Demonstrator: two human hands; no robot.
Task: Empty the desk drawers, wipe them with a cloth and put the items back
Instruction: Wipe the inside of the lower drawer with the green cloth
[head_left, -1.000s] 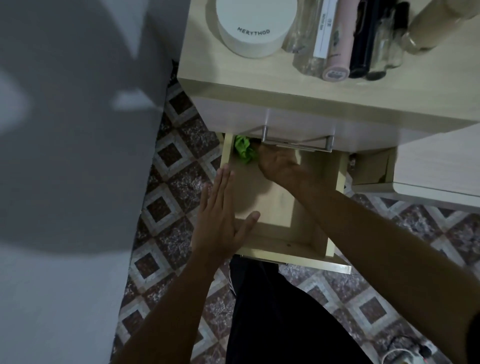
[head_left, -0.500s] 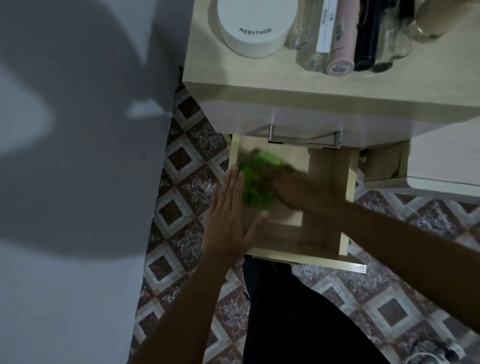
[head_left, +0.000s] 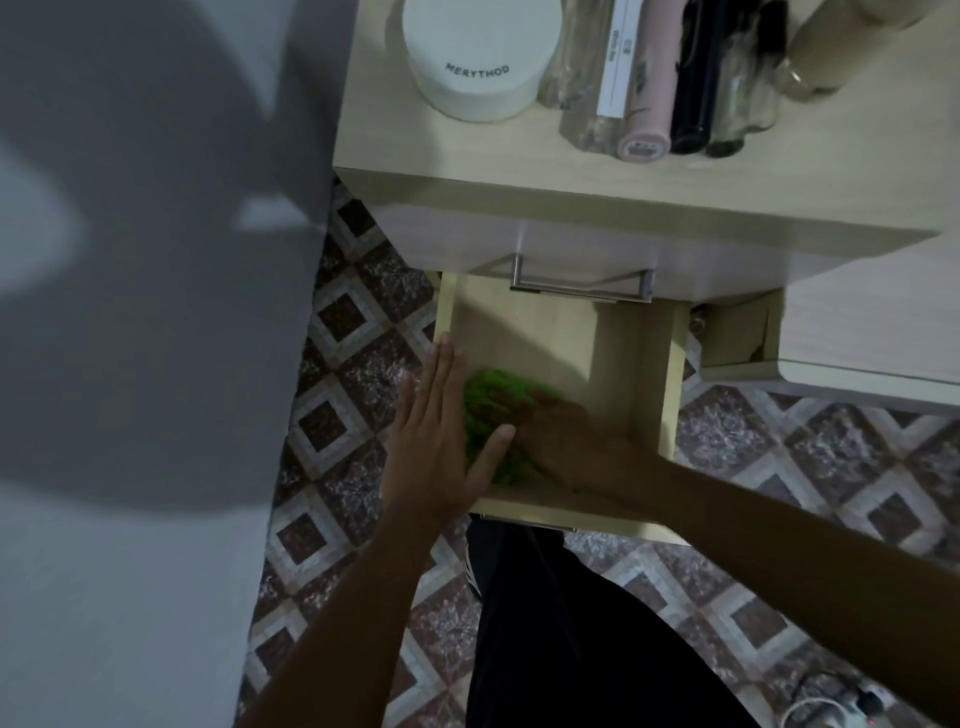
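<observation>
A pale wooden drawer (head_left: 550, 332) stands pulled out below the desk, with nothing in it but a green cloth (head_left: 485, 397). My right hand (head_left: 561, 441) lies inside the drawer near its front left corner and presses the cloth flat against the bottom. My left hand (head_left: 436, 436) rests with straight fingers on the drawer's left wall, thumb reaching over the cloth. The upper drawer is closed; its metal handle (head_left: 582, 286) overhangs the open one.
On the desk top (head_left: 467, 156) stand a white round jar (head_left: 480, 57), a pink tube (head_left: 647, 104) and several bottles. A grey wall (head_left: 130, 364) runs along the left. Patterned floor tiles (head_left: 358, 374) surround the desk. My dark-trousered legs (head_left: 571, 623) stand right before the drawer.
My right hand has dragged the green cloth from the drawer's back left corner forward to the front left. My left hand has stayed on the drawer's left wall.
</observation>
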